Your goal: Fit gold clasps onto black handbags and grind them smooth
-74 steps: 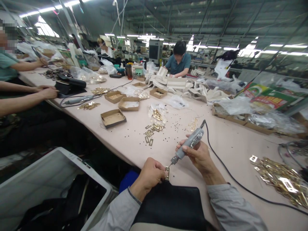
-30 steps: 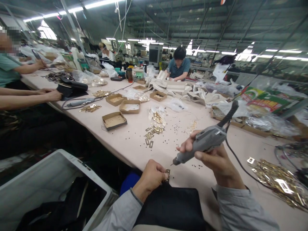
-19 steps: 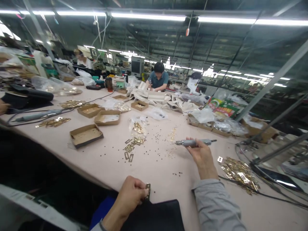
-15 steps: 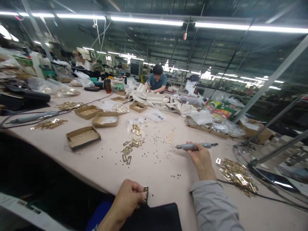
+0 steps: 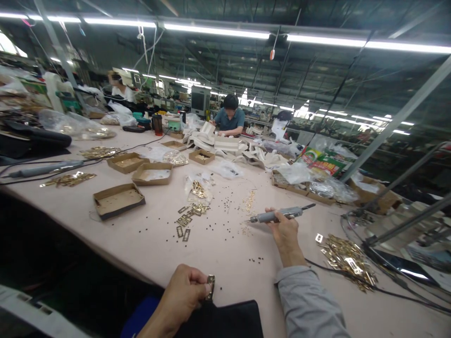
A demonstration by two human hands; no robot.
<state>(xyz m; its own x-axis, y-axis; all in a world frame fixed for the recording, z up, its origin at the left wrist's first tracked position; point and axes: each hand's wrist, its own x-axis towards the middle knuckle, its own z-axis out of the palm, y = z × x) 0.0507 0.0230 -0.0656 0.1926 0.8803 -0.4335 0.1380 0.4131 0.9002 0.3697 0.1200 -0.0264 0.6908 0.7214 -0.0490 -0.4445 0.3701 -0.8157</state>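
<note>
My left hand [image 5: 186,292] pinches a small metal plate [image 5: 210,287] at the edge of a black flat piece [image 5: 232,320], near the table's front edge. Whether the plate is fastened to the black piece I cannot tell. In my right hand [image 5: 284,231] lies a grey electric screwdriver [image 5: 276,215], its thin tip pointing left, just above a scatter of tiny gold screws [image 5: 245,230]. Left of that tip are small black bits [image 5: 225,204] strewn over the table. Several gold rectangular frames [image 5: 185,219] lie further left, beside a clear bag [image 5: 199,188] of similar parts.
Open cardboard trays [image 5: 120,202] stand on the left of the table. A second grey screwdriver [image 5: 44,169] rests at far left. Gold plates [image 5: 347,260] are heaped at right, near a cable and metal poles. A co-worker [image 5: 229,115] sits across the table.
My right hand has moved slightly left with the screwdriver, bringing its tip over the tiny screws. My left hand keeps its pinch on the plate.
</note>
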